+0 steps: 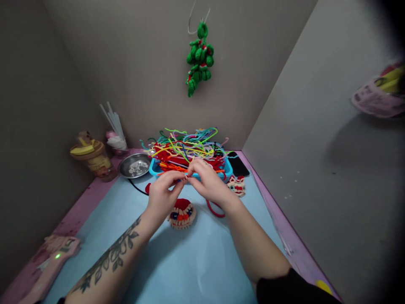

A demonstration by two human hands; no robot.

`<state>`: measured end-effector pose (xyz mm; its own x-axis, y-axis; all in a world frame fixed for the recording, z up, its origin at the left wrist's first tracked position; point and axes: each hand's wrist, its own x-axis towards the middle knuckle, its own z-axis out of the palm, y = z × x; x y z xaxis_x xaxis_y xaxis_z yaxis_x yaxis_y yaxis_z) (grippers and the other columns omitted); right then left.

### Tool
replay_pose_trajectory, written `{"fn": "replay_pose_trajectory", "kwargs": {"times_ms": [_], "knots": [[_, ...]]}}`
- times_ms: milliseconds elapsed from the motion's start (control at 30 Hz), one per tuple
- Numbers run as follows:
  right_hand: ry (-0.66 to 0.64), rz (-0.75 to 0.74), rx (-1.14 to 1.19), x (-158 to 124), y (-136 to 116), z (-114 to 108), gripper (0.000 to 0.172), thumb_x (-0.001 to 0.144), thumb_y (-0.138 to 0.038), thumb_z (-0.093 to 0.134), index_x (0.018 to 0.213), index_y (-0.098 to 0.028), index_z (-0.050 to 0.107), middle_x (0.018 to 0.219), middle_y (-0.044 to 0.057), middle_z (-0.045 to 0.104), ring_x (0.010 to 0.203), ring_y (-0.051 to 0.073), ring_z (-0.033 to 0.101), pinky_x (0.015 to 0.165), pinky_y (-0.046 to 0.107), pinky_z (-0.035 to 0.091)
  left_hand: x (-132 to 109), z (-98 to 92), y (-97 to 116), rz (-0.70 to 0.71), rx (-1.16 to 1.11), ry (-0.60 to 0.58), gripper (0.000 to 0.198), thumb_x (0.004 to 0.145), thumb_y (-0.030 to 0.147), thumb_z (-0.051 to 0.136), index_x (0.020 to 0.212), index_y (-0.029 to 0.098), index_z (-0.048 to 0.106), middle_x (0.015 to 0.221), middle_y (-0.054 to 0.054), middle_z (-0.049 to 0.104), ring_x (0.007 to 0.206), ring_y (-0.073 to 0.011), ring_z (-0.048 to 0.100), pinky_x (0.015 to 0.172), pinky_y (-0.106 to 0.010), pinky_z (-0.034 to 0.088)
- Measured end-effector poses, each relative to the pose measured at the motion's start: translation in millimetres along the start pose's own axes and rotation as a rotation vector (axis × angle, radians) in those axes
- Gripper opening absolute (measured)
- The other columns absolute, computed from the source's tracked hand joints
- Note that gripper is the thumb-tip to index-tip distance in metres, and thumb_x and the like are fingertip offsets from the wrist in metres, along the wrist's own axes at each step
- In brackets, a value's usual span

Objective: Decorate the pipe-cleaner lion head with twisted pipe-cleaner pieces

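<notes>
My left hand [163, 192] and my right hand [209, 179] meet above the mat, just in front of the blue basket. Both are closed in a pinch on a small red-and-white pipe cleaner piece [186, 177], mostly hidden by the fingertips. Below them on the mat sits a round face-like figure [182, 214] made of beige, red, orange and dark blue pipe cleaner. A curved red pipe cleaner [215, 209] lies under my right wrist. Left of my left hand, a red piece [147, 188] and a black strand [137, 186] show in part.
Heaped coloured pipe cleaners [186, 145] fill the blue basket [153, 168]. Left of it stand a metal bowl [125, 169] with small bits and a lidded cup [98, 162]. A phone [238, 164] and a second figure [237, 187] lie right; a pink device [53, 261] lies front left.
</notes>
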<state>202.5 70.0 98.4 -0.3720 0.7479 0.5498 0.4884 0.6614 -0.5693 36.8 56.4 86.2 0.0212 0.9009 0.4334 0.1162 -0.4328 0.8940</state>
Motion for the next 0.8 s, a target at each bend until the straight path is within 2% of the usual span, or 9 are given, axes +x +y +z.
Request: {"fn": "replay_pose_trajectory", "kwargs": {"times_ms": [200,333,500,567,633,733,800], "knots": [[0.039,-0.014,0.049,-0.5,2.0,-3.8,0.013,0.086,-0.014,0.051,0.092,-0.021,0.062,0.095,0.007,0.06,0.095,0.02,0.054,0.087,0.035,0.042,3.6,-3.7,0.0,0.046,0.045,-0.04,0.011,0.07,0.017,0.073,0.078,0.024,0.074,0.087,-0.005,0.071,0.085,-0.0194,0.062,0.083,-0.028,0.048],[0.013,-0.004,0.054,-1.2,4.3,-6.0,0.012,0.085,-0.016,0.054,0.082,-0.02,0.066,0.088,0.005,0.061,0.088,0.019,0.056,0.083,0.034,0.043,7.1,-8.2,-2.0,0.038,0.033,-0.129,0.008,0.069,0.019,0.073,0.076,0.024,0.073,0.084,-0.005,0.071,0.086,-0.0206,0.062,0.088,-0.031,0.047],[-0.05,0.091,0.235,-1.4,9.6,-7.5,0.015,0.08,-0.018,0.057,0.066,-0.019,0.064,0.075,0.002,0.061,0.075,0.015,0.056,0.072,0.03,0.043,9.5,-12.1,-1.1,0.08,0.048,-0.252,0.005,0.072,0.02,0.071,0.074,0.025,0.072,0.082,-0.005,0.071,0.082,-0.0194,0.063,0.086,-0.031,0.048],[-0.112,0.178,0.397,-1.2,13.8,-5.1,0.013,0.076,-0.019,0.06,0.063,-0.018,0.064,0.072,0.001,0.06,0.071,0.014,0.054,0.068,0.028,0.041,9.0,-11.7,-0.8,0.093,0.019,-0.286,0.004,0.074,0.02,0.07,0.073,0.024,0.071,0.081,-0.006,0.071,0.081,-0.019,0.064,0.084,-0.031,0.049],[-0.165,0.33,0.662,-0.6,17.2,0.7,0.009,0.07,-0.021,0.061,0.062,-0.017,0.064,0.066,0.0,0.058,0.062,0.011,0.05,0.059,0.024,0.038,7.8,-9.9,-2.4,0.083,-0.077,-0.285,0.002,0.074,0.02,0.071,0.074,0.022,0.069,0.081,-0.006,0.07,0.08,-0.0188,0.064,0.079,-0.03,0.05],[-0.215,0.591,1.112,1.8,17.0,13.9,0.008,0.06,-0.023,0.064,0.06,-0.015,0.062,0.054,-0.002,0.051,0.049,0.007,0.037,0.045,0.021,0.025,6.1,-6.1,-7.3,0.048,-0.226,-0.2,0.007,0.073,0.021,0.073,0.076,0.02,0.066,0.082,-0.005,0.068,0.079,-0.0176,0.064,0.074,-0.028,0.051],[-0.198,0.694,1.31,3.8,13.2,22.6,0.011,0.056,-0.024,0.066,0.061,-0.016,0.06,0.052,-0.003,0.048,0.046,0.007,0.034,0.042,0.019,0.019,5.8,-4.0,-9.9,0.028,-0.236,-0.104,0.01,0.072,0.021,0.074,0.077,0.02,0.066,0.082,-0.004,0.068,0.081,-0.0165,0.063,0.075,-0.027,0.051]]}}
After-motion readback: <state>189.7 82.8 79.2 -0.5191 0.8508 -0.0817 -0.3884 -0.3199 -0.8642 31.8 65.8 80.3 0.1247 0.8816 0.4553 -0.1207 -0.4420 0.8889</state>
